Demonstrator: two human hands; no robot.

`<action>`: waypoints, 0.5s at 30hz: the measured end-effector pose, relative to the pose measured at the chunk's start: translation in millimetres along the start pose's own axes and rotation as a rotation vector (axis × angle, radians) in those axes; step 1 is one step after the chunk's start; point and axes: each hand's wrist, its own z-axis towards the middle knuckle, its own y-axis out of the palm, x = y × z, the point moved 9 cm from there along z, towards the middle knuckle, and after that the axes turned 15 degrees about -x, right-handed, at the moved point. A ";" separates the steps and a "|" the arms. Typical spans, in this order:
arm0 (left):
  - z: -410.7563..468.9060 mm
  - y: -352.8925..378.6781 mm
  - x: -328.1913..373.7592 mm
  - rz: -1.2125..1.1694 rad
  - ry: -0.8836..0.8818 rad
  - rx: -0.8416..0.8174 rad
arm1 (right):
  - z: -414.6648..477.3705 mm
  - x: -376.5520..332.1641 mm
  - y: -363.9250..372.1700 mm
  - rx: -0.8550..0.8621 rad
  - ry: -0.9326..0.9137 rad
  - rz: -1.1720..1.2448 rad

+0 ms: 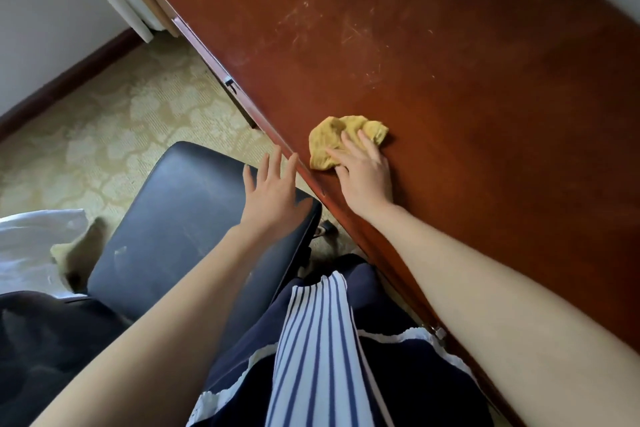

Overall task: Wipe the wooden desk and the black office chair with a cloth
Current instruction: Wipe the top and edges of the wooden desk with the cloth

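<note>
A crumpled yellow cloth (341, 139) lies on the reddish-brown wooden desk (433, 55), close to its front edge. My right hand (363, 172) presses flat on the near side of the cloth, its fingers spread over it. My left hand (272, 189) is held open with its fingers straight, above the back corner of the black office chair seat (173, 215), its fingertips near the desk edge. Scratches and dusty marks show on the desk top farther away.
The chair stands on patterned beige carpet (131, 121) just left of the desk. White fabric (31, 246) and a dark object lie at the lower left. A wall with a dark baseboard runs at the far left. My striped and navy clothing fills the bottom centre.
</note>
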 end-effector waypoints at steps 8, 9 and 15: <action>9.7 5.7 38.8 0.033 0.143 -0.037 | -85.8 10.4 25.2 -0.059 -0.166 -0.023; 10.8 9.4 47.4 0.055 0.171 -0.049 | -101.3 18.0 25.3 -0.032 -0.149 -0.012; 16.1 33.8 98.4 0.192 0.284 -0.143 | -192.0 58.6 32.1 0.086 -0.055 0.022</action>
